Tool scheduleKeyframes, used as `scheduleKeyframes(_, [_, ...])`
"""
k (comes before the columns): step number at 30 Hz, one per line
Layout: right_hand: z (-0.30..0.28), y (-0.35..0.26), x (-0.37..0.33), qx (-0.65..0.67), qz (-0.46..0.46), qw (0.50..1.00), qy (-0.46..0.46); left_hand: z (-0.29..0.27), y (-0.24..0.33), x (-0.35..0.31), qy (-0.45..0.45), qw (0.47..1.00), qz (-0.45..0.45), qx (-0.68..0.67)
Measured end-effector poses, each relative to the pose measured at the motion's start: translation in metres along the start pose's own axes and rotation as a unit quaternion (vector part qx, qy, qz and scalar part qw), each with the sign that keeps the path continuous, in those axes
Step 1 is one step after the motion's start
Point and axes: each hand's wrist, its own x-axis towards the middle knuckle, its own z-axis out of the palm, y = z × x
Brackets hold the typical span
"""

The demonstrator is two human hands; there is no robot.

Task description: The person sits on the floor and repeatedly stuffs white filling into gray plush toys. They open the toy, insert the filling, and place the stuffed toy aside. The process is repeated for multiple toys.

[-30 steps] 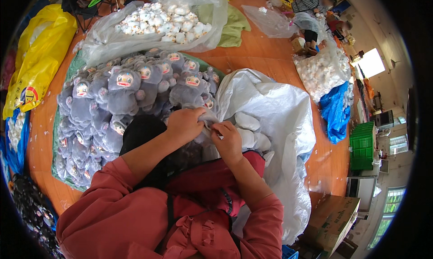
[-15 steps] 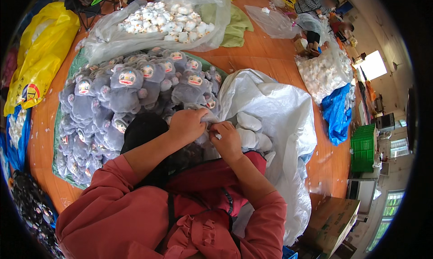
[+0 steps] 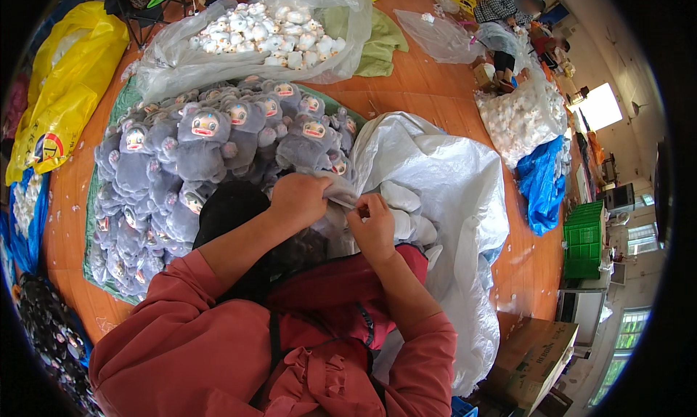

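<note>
My left hand [image 3: 298, 199] and my right hand [image 3: 374, 228] meet over my lap and pinch the same piece of grey plush fabric [image 3: 340, 192]. The fingers of both hands are closed on it. A large heap of grey plush dolls [image 3: 203, 155] with pale faces lies on a green sheet just beyond my left hand. To the right of my hands, a big white plastic sack [image 3: 443, 192] lies open with several limp grey and white plush skins [image 3: 406, 210] inside it.
A clear bag of white plush pieces [image 3: 261, 32] lies at the back, a yellow bag [image 3: 58, 90] at the far left. On the right of the wooden floor [image 3: 428, 83] are a bag of white stuffing [image 3: 519, 115], blue sacks, a green crate [image 3: 584, 239] and a cardboard box [image 3: 534, 355]. Another person sits at the far back right.
My hands stay together on the grey fabric with only small finger shifts. The rest of the scene is unchanged.
</note>
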Motion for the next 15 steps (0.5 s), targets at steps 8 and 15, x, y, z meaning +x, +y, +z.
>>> scheduleKeyframes(8, [-0.005, 0.001, 0.000, 0.020, -0.053, 0.998, 0.019, 0.000, 0.007, 0.002, 0.154, 0.956, 0.211, -0.136])
scheduleKeyframes(15, [-0.006, 0.001, 0.000, 0.023, -0.063, 0.998, 0.020, 0.006, 0.003, 0.004, 0.162, 0.945, 0.223, -0.175])
